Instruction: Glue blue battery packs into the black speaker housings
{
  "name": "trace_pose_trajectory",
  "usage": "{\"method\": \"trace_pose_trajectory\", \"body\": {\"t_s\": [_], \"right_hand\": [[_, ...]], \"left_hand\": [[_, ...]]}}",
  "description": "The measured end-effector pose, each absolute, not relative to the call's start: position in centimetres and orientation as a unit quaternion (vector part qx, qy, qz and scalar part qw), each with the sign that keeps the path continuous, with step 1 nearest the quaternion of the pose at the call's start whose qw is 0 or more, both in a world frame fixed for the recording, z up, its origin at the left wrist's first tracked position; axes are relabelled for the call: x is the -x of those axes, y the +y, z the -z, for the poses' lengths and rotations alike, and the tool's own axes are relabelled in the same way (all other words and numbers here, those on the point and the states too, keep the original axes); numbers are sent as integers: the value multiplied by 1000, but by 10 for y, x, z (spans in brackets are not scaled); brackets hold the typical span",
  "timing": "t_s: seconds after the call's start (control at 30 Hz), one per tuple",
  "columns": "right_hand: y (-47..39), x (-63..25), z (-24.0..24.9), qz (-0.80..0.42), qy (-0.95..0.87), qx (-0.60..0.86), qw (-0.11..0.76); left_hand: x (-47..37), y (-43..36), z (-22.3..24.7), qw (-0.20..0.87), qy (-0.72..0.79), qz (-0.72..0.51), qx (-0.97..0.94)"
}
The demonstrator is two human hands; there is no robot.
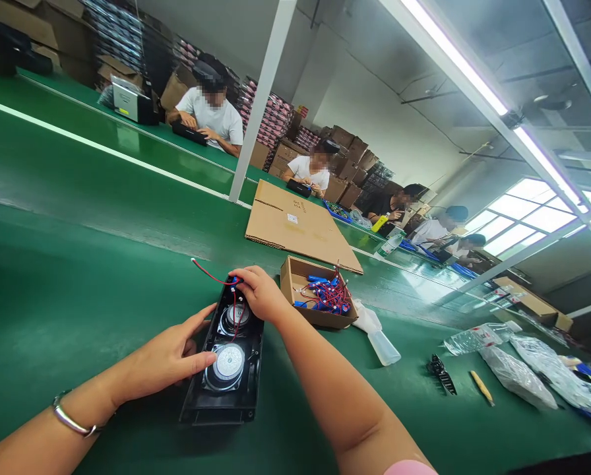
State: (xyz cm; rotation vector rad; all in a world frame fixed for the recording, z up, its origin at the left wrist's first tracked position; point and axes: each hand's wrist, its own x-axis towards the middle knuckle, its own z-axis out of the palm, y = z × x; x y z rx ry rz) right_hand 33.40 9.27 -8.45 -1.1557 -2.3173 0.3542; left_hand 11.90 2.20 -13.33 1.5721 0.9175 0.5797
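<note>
A black speaker housing lies lengthwise in front of me, its inside facing up. Two round speaker drivers with silver backs sit in it, one behind the other. My left hand grips the housing's left side, thumb resting by the nearer driver. At the far end, the fingers of my right hand are closed on a blue battery, mostly covered by them. From it a red and black wire with a white plug sticks out to the left. More wires run over the far driver.
Right of the housing stands a cardboard box of blue batteries with wires. Behind it lies a flat carton. A clear bottle, black hair clip, wooden-handled tool and plastic bags lie to the right. Several co-workers sit across the bench.
</note>
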Motion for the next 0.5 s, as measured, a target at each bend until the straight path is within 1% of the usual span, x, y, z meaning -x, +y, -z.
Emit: {"method": "trace_pose_trajectory", "body": {"t_s": [0.1, 0.23, 0.5], "right_hand": [[96, -336, 86, -108, -860, 440, 235], [99, -336, 88, -78, -862, 461, 195], [94, -333, 80, -27, -859, 498, 118]], "left_hand": [[-119, 22, 135, 574, 391, -273, -665], [-120, 22, 134, 578, 382, -266, -670], [-122, 18, 128, 557, 394, -305, -664]]}}
